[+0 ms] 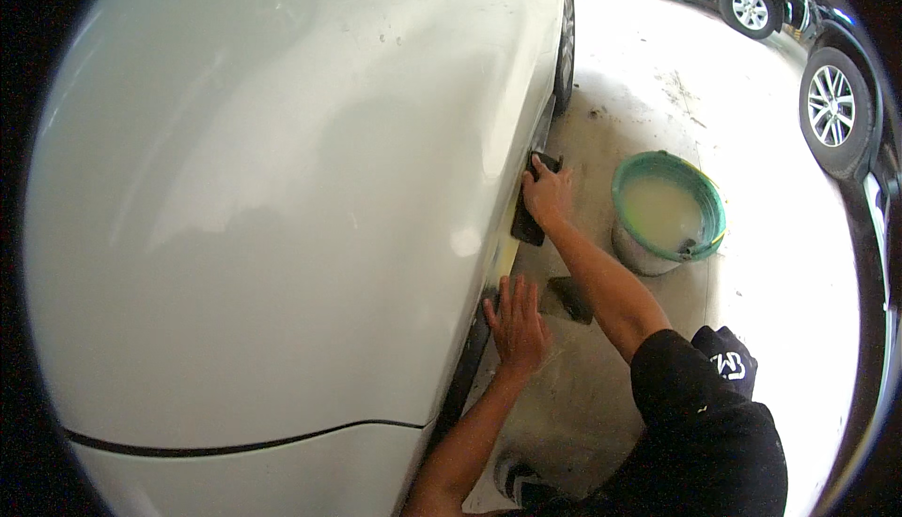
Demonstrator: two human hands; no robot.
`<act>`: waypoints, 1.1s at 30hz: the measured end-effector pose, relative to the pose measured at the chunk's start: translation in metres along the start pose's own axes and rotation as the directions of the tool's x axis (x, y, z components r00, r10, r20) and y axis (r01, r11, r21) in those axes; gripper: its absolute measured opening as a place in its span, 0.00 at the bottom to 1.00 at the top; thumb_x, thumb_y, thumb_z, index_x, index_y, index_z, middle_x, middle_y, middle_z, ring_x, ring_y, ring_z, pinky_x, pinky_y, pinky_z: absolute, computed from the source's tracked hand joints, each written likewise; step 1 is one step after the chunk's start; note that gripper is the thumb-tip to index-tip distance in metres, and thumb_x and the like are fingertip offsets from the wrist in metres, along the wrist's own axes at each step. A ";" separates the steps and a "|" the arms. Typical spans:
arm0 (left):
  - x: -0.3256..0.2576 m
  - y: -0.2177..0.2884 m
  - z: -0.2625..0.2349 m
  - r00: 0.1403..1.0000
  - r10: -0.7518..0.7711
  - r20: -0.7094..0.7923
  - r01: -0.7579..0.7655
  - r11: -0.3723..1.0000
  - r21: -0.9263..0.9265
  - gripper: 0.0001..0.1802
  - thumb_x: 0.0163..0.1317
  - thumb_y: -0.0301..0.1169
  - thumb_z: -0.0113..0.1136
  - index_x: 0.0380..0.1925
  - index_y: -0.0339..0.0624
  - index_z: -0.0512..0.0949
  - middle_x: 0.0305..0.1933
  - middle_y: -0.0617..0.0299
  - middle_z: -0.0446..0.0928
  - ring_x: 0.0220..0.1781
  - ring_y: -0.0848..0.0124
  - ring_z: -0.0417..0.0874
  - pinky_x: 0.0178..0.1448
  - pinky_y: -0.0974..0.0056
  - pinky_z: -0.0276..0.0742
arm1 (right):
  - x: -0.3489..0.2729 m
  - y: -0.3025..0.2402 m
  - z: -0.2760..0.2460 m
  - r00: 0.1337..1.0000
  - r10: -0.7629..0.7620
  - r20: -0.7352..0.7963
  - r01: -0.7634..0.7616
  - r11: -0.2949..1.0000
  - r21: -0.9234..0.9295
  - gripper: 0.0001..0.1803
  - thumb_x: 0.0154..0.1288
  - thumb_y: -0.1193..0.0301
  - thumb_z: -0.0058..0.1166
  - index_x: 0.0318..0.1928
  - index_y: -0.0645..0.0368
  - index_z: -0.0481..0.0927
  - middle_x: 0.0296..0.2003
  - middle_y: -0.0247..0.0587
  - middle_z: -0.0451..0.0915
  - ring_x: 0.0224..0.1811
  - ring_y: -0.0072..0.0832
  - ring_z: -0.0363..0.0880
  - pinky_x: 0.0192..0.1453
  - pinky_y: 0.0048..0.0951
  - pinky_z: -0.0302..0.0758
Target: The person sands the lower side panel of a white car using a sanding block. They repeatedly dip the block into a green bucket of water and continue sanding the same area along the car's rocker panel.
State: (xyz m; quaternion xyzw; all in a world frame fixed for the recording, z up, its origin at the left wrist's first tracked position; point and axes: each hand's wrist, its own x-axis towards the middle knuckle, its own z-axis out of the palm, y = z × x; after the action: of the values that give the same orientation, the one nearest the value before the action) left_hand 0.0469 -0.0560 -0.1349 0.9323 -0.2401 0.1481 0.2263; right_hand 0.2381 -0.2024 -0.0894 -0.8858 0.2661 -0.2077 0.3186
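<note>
A large white car body panel (310,235) fills the left and middle of the head view. My right hand (550,193) grips a black flat rectangular piece (528,226) at the panel's right edge, fingers over its upper part. Its underside is hidden against the car, and I cannot make out its exact kind. Below it, a yellowish strip (507,256) shows along the car's edge. Nearer to me, my left hand (520,324) lies open with fingers spread, their tips at the car's dark lower trim (470,352). Nothing shows in that hand.
Right of my right forearm stands a green-rimmed bucket (625,226) of cloudy pale liquid. A dark flat piece (568,301) lies on the concrete floor (648,94) under that forearm. The white car's tyre (565,56) is beyond. Dark vehicles with silver wheels (832,106) stand at the right.
</note>
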 end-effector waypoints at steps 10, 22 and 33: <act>0.006 0.007 -0.003 1.000 0.002 0.030 -0.002 1.000 -0.013 0.28 0.59 0.30 0.51 0.62 0.38 0.65 0.72 0.48 0.56 0.77 0.47 0.47 0.71 0.29 0.32 | 0.026 0.015 0.003 0.998 -0.047 -0.049 0.050 0.997 0.058 0.27 0.63 0.56 0.51 0.62 0.45 0.74 0.58 0.74 0.64 0.59 0.63 0.67 0.62 0.52 0.68; 0.009 0.008 -0.001 0.998 0.009 0.070 -0.008 1.000 -0.005 0.30 0.60 0.29 0.53 0.64 0.37 0.62 0.74 0.46 0.52 0.78 0.49 0.42 0.71 0.31 0.33 | 0.052 0.029 -0.002 1.000 0.014 0.020 -0.014 1.000 -0.011 0.26 0.66 0.54 0.47 0.65 0.40 0.71 0.64 0.80 0.55 0.68 0.64 0.58 0.66 0.52 0.64; 0.007 -0.003 -0.005 0.998 0.003 0.055 -0.006 0.999 0.050 0.28 0.60 0.30 0.52 0.62 0.37 0.64 0.73 0.48 0.54 0.77 0.48 0.44 0.71 0.30 0.34 | 0.012 -0.011 -0.005 0.997 0.019 0.080 -0.021 1.000 0.022 0.26 0.67 0.53 0.47 0.64 0.41 0.71 0.65 0.76 0.54 0.68 0.63 0.57 0.67 0.50 0.64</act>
State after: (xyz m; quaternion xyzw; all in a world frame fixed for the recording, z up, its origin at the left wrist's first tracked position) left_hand 0.0536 -0.0535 -0.1292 0.9409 -0.2446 0.1287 0.1957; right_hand 0.2484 -0.2049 -0.0763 -0.8869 0.2598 -0.1719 0.3411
